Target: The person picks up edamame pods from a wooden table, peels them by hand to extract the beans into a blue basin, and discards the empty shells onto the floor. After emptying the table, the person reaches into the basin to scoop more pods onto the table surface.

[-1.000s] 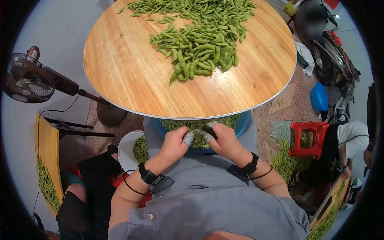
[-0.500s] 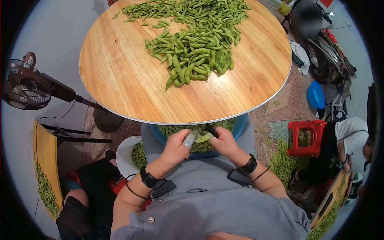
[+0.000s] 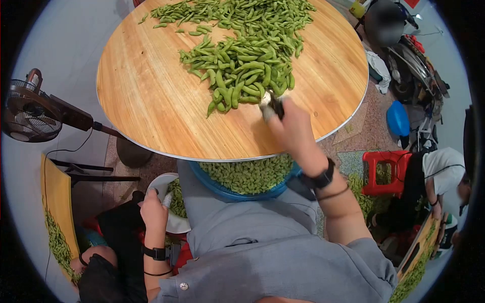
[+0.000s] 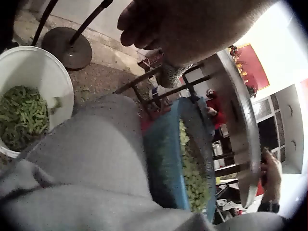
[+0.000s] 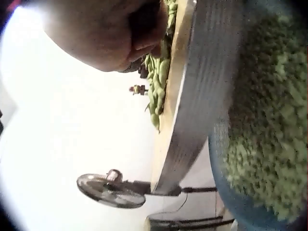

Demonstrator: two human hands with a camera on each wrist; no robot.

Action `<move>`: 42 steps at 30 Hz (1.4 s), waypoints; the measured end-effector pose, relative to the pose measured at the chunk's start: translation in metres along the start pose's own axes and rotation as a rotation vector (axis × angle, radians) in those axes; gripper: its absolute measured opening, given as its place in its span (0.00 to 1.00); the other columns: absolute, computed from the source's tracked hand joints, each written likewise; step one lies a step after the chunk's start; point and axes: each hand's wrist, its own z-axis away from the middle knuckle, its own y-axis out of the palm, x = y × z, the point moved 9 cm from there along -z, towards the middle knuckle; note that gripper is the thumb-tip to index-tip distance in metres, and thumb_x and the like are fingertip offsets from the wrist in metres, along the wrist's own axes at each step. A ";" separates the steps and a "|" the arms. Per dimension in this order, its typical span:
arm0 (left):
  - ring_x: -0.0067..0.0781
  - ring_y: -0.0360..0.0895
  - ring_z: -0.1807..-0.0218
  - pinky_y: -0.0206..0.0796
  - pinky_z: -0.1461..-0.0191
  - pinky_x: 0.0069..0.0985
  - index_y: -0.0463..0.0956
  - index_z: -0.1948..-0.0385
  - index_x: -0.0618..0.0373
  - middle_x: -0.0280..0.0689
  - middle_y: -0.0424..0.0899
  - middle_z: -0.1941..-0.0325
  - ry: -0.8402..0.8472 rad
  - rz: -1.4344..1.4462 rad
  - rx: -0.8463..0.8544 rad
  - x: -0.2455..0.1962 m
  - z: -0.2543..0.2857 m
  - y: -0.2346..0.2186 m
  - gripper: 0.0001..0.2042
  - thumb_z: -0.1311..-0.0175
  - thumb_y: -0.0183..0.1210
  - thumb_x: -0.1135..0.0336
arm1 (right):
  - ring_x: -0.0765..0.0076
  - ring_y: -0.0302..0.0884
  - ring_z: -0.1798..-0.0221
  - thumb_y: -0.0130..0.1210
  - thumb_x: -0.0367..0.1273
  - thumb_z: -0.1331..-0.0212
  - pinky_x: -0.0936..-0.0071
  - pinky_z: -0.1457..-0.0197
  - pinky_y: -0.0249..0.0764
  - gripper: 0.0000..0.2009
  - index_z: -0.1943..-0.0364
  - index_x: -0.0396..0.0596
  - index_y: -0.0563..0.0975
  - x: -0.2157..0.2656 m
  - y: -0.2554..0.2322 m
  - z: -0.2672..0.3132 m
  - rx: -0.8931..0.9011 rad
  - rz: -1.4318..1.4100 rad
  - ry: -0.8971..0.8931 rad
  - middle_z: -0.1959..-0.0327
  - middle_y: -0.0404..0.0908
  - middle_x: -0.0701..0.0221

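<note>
A pile of green edamame pods (image 3: 242,65) lies on the round wooden table (image 3: 151,111). My right hand (image 3: 295,126) reaches over the near edge, its blurred fingertips right at the nearest pods; a pale wrap covers the thumb and something dark the fingers. My left hand (image 3: 154,209) is above the rim of a white bucket (image 3: 164,182) holding green pods or husks, its fingers loosely bent with nothing between them. A small blurred green piece (image 4: 57,103) shows against the bucket's inner wall. Between the grey-clad legs, a blue basin (image 3: 202,182) of shelled beans (image 3: 247,177) sits partly under the table.
A standing fan (image 3: 33,111) is at the left, with a seated person's dark-clothed leg (image 3: 101,275) below. Rightward are a red stool (image 3: 386,159), a blue tub (image 3: 398,121), and another person in a white top (image 3: 444,166). Pods lie scattered on the floor (image 3: 356,194).
Both hands were together above the basin, working on a pod. They have since parted: the left went leftward to the bucket, the right forward to the pile. The beans in the basin are now uncovered.
</note>
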 end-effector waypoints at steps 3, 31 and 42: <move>0.49 0.76 0.74 0.67 0.70 0.37 0.74 0.69 0.63 0.46 0.77 0.75 0.174 0.175 -0.034 -0.035 -0.004 -0.021 0.12 0.48 0.62 0.64 | 0.41 0.75 0.71 0.56 0.37 0.48 0.56 0.68 0.71 0.14 0.72 0.37 0.72 -0.019 0.015 -0.030 -0.002 0.121 0.041 0.78 0.75 0.49; 0.16 0.67 0.78 0.63 0.74 0.16 0.71 0.66 0.60 0.29 0.71 0.78 0.320 1.464 0.751 -0.224 -0.001 -0.032 0.07 0.38 0.42 0.75 | 0.57 0.76 0.61 0.42 0.26 0.49 0.68 0.56 0.71 0.21 0.48 0.35 0.64 0.035 0.018 0.091 0.593 -0.461 -0.008 0.64 0.74 0.55; 0.23 0.70 0.80 0.63 0.75 0.19 0.70 0.70 0.60 0.33 0.73 0.79 0.409 1.283 0.806 -0.233 0.006 -0.029 0.04 0.38 0.48 0.72 | 0.73 0.73 0.64 0.45 0.25 0.49 0.74 0.60 0.71 0.16 0.54 0.38 0.69 0.017 0.030 0.103 0.688 -0.665 0.190 0.66 0.75 0.62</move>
